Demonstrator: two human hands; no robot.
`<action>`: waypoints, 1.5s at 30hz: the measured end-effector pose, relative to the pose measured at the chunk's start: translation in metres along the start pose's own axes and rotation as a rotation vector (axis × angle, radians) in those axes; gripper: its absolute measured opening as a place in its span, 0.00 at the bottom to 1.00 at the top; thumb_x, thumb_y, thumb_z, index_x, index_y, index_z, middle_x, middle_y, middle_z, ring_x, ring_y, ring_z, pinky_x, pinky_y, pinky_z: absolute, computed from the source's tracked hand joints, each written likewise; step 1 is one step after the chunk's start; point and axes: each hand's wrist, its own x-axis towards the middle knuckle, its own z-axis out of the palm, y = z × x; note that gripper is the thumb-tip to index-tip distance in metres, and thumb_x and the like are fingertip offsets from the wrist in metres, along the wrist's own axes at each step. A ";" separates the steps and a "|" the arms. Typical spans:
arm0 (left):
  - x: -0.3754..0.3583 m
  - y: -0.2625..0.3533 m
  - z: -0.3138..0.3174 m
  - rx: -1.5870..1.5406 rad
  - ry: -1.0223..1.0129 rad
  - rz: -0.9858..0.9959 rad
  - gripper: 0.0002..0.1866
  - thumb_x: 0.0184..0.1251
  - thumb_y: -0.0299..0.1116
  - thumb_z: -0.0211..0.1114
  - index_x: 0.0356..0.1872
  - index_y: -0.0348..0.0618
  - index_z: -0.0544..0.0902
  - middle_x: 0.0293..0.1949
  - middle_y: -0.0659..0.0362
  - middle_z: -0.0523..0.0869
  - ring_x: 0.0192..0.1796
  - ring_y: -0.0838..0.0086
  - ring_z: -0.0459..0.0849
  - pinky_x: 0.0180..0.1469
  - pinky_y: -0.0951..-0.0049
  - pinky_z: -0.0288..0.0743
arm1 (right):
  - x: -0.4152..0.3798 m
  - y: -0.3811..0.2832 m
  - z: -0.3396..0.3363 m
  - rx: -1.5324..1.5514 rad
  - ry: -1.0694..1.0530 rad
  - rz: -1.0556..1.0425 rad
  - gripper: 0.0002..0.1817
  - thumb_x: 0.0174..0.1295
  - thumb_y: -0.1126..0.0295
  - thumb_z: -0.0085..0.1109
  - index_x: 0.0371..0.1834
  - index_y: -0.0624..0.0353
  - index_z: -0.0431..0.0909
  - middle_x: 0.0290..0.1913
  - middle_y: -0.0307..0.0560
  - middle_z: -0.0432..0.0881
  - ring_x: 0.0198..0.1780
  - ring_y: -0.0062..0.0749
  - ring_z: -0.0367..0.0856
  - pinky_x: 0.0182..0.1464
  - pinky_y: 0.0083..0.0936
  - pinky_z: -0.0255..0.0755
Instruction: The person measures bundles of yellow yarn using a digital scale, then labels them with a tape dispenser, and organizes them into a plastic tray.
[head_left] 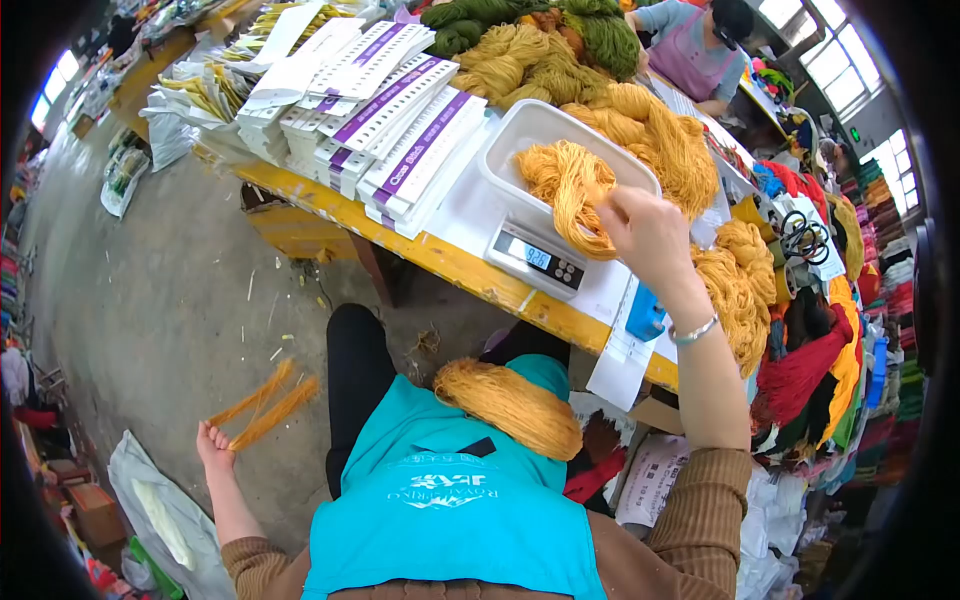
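Note:
My left hand, out to the left above the floor, is closed around a bundle of orange thread whose strands hang loose. My right hand is at the white plastic tub, fingers closed on a golden-yellow skein of yarn. Part of that skein lies in the tub and a loop drapes over its front rim. Beneath the tub sits a digital scale with lit digits. Another golden skein rests across my lap on the turquoise apron.
Stacked white-and-purple cards stand left of the tub on the yellow-edged table. Golden yarn heaps lie to the right, near a blue object and black-handled scissors. A co-worker sits across the table.

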 end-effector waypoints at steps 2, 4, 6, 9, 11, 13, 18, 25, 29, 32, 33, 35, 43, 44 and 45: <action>0.003 -0.003 0.008 0.012 -0.022 -0.006 0.14 0.78 0.44 0.52 0.30 0.52 0.72 0.15 0.72 0.59 0.14 0.84 0.50 0.13 0.81 0.42 | -0.011 -0.008 -0.006 0.115 -0.083 0.059 0.12 0.66 0.60 0.58 0.36 0.57 0.84 0.35 0.48 0.85 0.37 0.47 0.84 0.40 0.37 0.77; 0.002 -0.007 0.018 0.018 -0.049 -0.020 0.14 0.78 0.44 0.52 0.30 0.52 0.72 0.15 0.72 0.58 0.14 0.84 0.50 0.13 0.81 0.42 | -0.018 -0.003 -0.002 0.233 0.144 0.012 0.14 0.68 0.61 0.56 0.43 0.58 0.85 0.41 0.50 0.85 0.41 0.46 0.84 0.43 0.34 0.77; -0.003 -0.010 0.029 0.007 -0.054 -0.040 0.14 0.78 0.43 0.52 0.30 0.52 0.72 0.15 0.72 0.58 0.13 0.84 0.50 0.13 0.81 0.42 | -0.021 0.000 -0.011 0.228 0.144 0.055 0.14 0.70 0.62 0.55 0.44 0.61 0.85 0.46 0.51 0.85 0.44 0.45 0.84 0.46 0.33 0.77; -0.005 -0.012 0.040 -0.006 -0.071 -0.055 0.14 0.78 0.43 0.52 0.30 0.52 0.72 0.14 0.72 0.58 0.13 0.85 0.50 0.13 0.81 0.42 | -0.025 0.005 -0.013 0.328 0.224 0.134 0.15 0.70 0.62 0.54 0.42 0.62 0.85 0.45 0.51 0.85 0.45 0.44 0.84 0.49 0.34 0.77; -0.006 -0.013 0.042 -0.005 -0.079 -0.055 0.14 0.78 0.43 0.52 0.29 0.52 0.72 0.14 0.72 0.58 0.13 0.84 0.50 0.13 0.81 0.42 | -0.030 0.009 -0.008 0.314 0.306 0.075 0.13 0.65 0.63 0.61 0.44 0.62 0.84 0.48 0.51 0.84 0.50 0.44 0.82 0.54 0.35 0.75; -0.007 -0.012 0.042 -0.008 -0.093 -0.057 0.15 0.78 0.43 0.52 0.29 0.52 0.73 0.14 0.72 0.58 0.13 0.85 0.50 0.13 0.81 0.42 | -0.035 0.004 -0.006 0.246 0.294 -0.020 0.16 0.61 0.63 0.65 0.47 0.62 0.82 0.50 0.52 0.83 0.53 0.46 0.80 0.56 0.36 0.74; -0.008 -0.011 0.039 -0.060 -0.137 -0.103 0.15 0.78 0.43 0.51 0.28 0.52 0.73 0.14 0.71 0.59 0.13 0.84 0.51 0.12 0.81 0.43 | -0.047 -0.007 0.021 -0.025 0.200 -0.142 0.36 0.38 0.63 0.80 0.54 0.57 0.74 0.59 0.49 0.76 0.65 0.47 0.72 0.64 0.39 0.67; -0.009 -0.018 0.044 -0.069 -0.148 -0.132 0.15 0.78 0.43 0.52 0.28 0.52 0.74 0.14 0.71 0.59 0.13 0.84 0.51 0.13 0.81 0.43 | -0.038 -0.004 0.064 -0.207 0.335 -0.153 0.24 0.38 0.71 0.74 0.42 0.55 0.76 0.49 0.46 0.80 0.59 0.46 0.76 0.58 0.40 0.70; -0.011 -0.020 0.042 -0.090 -0.210 -0.139 0.15 0.78 0.43 0.52 0.28 0.51 0.74 0.14 0.71 0.58 0.13 0.84 0.51 0.13 0.81 0.43 | -0.019 0.006 0.049 0.005 0.284 -0.168 0.08 0.47 0.73 0.64 0.29 0.59 0.77 0.31 0.49 0.82 0.42 0.47 0.82 0.47 0.36 0.74; -0.017 -0.021 0.052 -0.093 -0.244 -0.118 0.15 0.78 0.43 0.52 0.28 0.51 0.74 0.14 0.71 0.58 0.13 0.84 0.51 0.12 0.81 0.43 | 0.017 0.017 0.008 0.491 -0.038 0.199 0.05 0.60 0.71 0.56 0.34 0.60 0.79 0.27 0.42 0.82 0.31 0.33 0.82 0.41 0.27 0.74; -0.019 -0.021 0.057 -0.082 -0.280 -0.119 0.15 0.78 0.43 0.52 0.29 0.51 0.74 0.14 0.71 0.58 0.13 0.84 0.51 0.12 0.81 0.43 | 0.033 0.022 -0.005 0.758 -0.016 0.219 0.06 0.61 0.70 0.56 0.34 0.61 0.80 0.28 0.42 0.83 0.32 0.30 0.81 0.40 0.26 0.74; -0.025 -0.023 0.069 -0.075 -0.317 -0.117 0.15 0.78 0.43 0.52 0.29 0.51 0.74 0.14 0.71 0.57 0.13 0.84 0.51 0.12 0.81 0.44 | 0.065 0.030 -0.040 1.157 0.024 0.211 0.09 0.63 0.67 0.57 0.33 0.62 0.80 0.29 0.43 0.83 0.32 0.27 0.80 0.39 0.25 0.74; -0.081 -0.020 0.129 -0.085 -0.535 -0.062 0.15 0.79 0.43 0.51 0.31 0.48 0.76 0.14 0.71 0.58 0.13 0.86 0.52 0.12 0.82 0.45 | 0.161 0.054 -0.244 1.516 0.199 -0.199 0.14 0.68 0.66 0.52 0.48 0.68 0.77 0.49 0.52 0.81 0.46 0.31 0.79 0.49 0.24 0.75; -0.087 -0.018 0.135 -0.087 -0.535 -0.059 0.15 0.79 0.43 0.51 0.31 0.48 0.76 0.14 0.71 0.58 0.13 0.86 0.52 0.12 0.82 0.45 | 0.162 0.035 -0.261 1.481 0.274 -0.220 0.15 0.68 0.67 0.52 0.48 0.68 0.77 0.49 0.53 0.81 0.46 0.32 0.80 0.50 0.24 0.74; -0.091 -0.016 0.140 -0.104 -0.651 -0.034 0.15 0.80 0.43 0.51 0.34 0.47 0.78 0.14 0.71 0.58 0.13 0.86 0.52 0.12 0.83 0.45 | 0.160 0.020 -0.273 1.458 0.317 -0.241 0.15 0.68 0.67 0.53 0.49 0.68 0.77 0.50 0.53 0.81 0.47 0.32 0.80 0.50 0.25 0.74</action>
